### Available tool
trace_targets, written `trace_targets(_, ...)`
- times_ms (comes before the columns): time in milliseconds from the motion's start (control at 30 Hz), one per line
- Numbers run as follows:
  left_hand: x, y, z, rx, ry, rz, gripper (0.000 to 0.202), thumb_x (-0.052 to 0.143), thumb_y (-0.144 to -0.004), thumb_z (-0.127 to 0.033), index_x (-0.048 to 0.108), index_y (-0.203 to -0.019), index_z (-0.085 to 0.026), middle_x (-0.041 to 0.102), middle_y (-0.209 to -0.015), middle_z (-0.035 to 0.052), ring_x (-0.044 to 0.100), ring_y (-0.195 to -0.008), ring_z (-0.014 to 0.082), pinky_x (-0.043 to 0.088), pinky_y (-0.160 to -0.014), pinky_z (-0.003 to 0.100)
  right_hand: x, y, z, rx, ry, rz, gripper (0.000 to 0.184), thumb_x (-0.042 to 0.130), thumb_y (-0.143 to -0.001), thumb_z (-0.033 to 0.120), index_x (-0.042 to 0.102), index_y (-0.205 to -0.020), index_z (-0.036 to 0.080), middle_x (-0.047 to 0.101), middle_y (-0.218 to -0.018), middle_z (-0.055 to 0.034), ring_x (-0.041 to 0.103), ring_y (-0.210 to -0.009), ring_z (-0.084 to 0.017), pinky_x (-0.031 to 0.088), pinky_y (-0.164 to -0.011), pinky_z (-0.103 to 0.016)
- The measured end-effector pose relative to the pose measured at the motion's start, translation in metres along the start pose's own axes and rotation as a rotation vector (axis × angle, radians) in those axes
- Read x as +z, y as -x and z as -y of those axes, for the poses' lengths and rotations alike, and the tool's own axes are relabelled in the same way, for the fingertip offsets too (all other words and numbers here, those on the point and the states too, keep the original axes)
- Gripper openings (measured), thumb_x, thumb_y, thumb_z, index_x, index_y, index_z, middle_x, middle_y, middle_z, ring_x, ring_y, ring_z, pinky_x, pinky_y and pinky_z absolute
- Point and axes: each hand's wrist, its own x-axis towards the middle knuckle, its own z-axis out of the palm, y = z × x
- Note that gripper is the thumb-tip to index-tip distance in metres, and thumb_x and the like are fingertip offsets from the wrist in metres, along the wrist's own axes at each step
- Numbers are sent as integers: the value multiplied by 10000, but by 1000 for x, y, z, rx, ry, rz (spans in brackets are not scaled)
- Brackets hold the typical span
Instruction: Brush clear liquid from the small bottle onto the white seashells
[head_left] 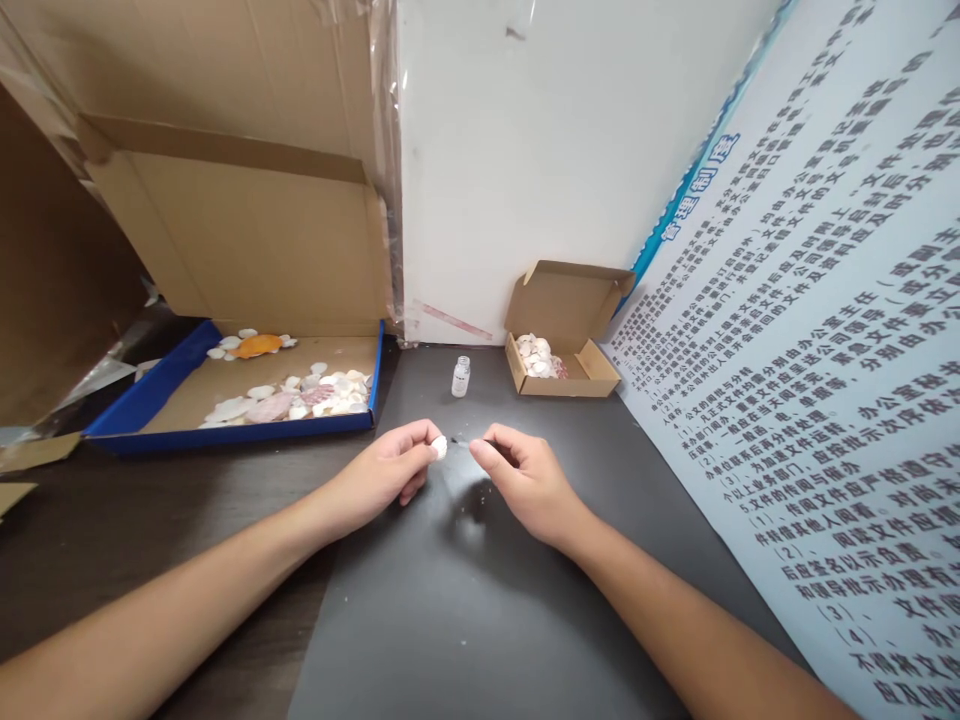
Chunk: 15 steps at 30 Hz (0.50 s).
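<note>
My left hand (394,470) is closed in a pinch on a small white shell (440,447), held just above the dark table (450,620). My right hand (521,475) is closed too, its thumb and forefinger pinched on a thin dark tool whose tip points at the shell; I cannot make the tool out. The two hands are almost touching at the fingertips. A small clear bottle (460,377) with a white label stands upright on the table just behind the hands.
A blue-rimmed cardboard tray (176,365) at the left holds several shells, one orange (257,345). A small open cardboard box (600,368) at the back right holds more shells. A printed poster (810,350) leans at the right. A white wall panel stands behind.
</note>
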Motion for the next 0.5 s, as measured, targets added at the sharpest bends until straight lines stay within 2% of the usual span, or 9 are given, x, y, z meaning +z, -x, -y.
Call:
trace_targets(100, -1, 0, 0, 2, 2, 1, 245, 534, -829, -434, 461, -820, -201, 349, -514, -84, 309, -492, 97, 299, -495, 209, -1, 0, 1, -1, -33, -20, 405, 548, -896, 492, 430, -666, 180, 379, -591, 45, 353, -559, -84, 297, -548, -225)
trace_targets(233, -1, 0, 0, 6, 19, -1, 185, 520, -797, -378, 459, -815, -204, 349, -509, -84, 310, -479, 98, 301, -491, 210, -1, 2, 5, 29, -226, 157, 416, 435, -937, 528, 440, -706, 182, 441, -620, 33, 406, -537, -84, 353, -551, -225)
trace_targets(333, 0, 0, -1, 3, 40, -22, 130, 497, -778, -326, 458, -810, -206, 342, -509, -83, 315, -475, 101, 309, -487, 209, 0, 3, 4, -23, -37, 166, 380, 445, -954, 480, 470, -726, 177, 447, -629, 33, 408, -570, -86, 329, -566, -218)
trace_targets(433, 0, 0, -1, -8, 59, -27, 154, 510, -782, -346, 442, -799, -209, 340, -515, -82, 328, -481, 103, 315, -486, 211, -1, 3, 3, -77, 145, 64, 370, 493, -946, 461, 472, -713, 175, 417, -611, 42, 371, -581, -85, 289, -568, -219)
trace_targets(500, 0, 0, -1, -14, 54, -21, 189, 528, -789, -374, 439, -797, -208, 344, -518, -82, 329, -486, 101, 314, -485, 212, -1, 3, 3, -71, 161, 17, 384, 508, -937, 474, 462, -701, 174, 405, -607, 42, 362, -583, -86, 282, -565, -218)
